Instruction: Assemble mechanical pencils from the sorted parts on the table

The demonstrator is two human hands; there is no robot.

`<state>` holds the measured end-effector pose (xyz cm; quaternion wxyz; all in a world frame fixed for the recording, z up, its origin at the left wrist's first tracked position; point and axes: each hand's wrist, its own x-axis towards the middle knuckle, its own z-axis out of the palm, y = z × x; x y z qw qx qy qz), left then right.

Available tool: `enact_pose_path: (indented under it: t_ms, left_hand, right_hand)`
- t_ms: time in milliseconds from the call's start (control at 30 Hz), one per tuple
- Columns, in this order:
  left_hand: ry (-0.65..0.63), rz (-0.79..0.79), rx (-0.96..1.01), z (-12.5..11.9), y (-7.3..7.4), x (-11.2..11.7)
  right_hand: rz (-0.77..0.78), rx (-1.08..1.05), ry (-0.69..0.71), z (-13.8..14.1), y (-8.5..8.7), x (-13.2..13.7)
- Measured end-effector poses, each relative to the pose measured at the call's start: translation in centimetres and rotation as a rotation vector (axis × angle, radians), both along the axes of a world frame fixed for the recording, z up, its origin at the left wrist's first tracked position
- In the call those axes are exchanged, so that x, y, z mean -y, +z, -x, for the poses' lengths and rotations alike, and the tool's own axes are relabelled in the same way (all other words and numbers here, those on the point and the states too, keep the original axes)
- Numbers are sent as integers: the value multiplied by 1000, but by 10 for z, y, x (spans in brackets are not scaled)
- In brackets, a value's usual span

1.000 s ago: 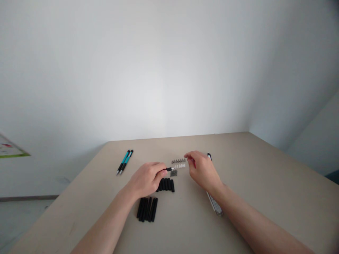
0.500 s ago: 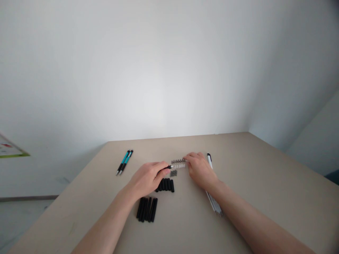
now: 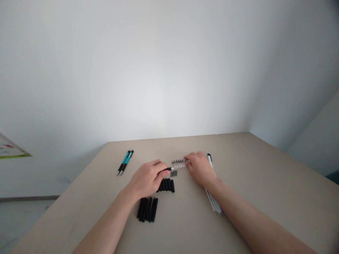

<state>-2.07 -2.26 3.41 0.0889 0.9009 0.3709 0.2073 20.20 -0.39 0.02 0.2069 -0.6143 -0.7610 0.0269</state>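
My left hand (image 3: 150, 178) is closed around a black pen barrel piece (image 3: 168, 169), whose thin pale end points right. Most of that piece is hidden by my fingers. My right hand (image 3: 199, 167) pinches at the right end of a row of small metal cone-shaped pen tips (image 3: 177, 161), with one small tip partly showing at its fingertips. Just below that row lie several clear plastic pieces (image 3: 180, 166), then small metal springs (image 3: 173, 173). Short black tubes (image 3: 166, 185) lie under my left hand, and longer black tubes (image 3: 147, 209) sit nearer me.
Two teal and black pens (image 3: 125, 162) lie at the left of the beige table (image 3: 185, 225). Thin white refills (image 3: 215, 204) and a white piece with a black end (image 3: 209, 158) lie partly under my right hand and forearm. A pale wall (image 3: 164, 70) rises behind.
My left hand has shifted very slightly left and down with the black barrel piece. My right fingertips remain at the end of the pen tip row, with a small tip showing more clearly.
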Motion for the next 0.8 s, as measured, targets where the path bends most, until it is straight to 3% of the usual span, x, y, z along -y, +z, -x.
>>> enact_pose_path:
  t_ms: [300,533,633,800]
  left_hand:
    - [-15,-65,63,3,-5,-1]
    - [-20,95,108,2,-4,0]
    - [-64,85,103,1,-3,0]
    - [-41,36,55,3,-1,-1]
  right_hand:
    - [-7,-17,-35,-1,-3,-1]
    - [-13,-30,-46,-1,-4,-2]
    - [-22,-42,-64,0,-2,0]
    - [-211,-175,-97,3,8,8]
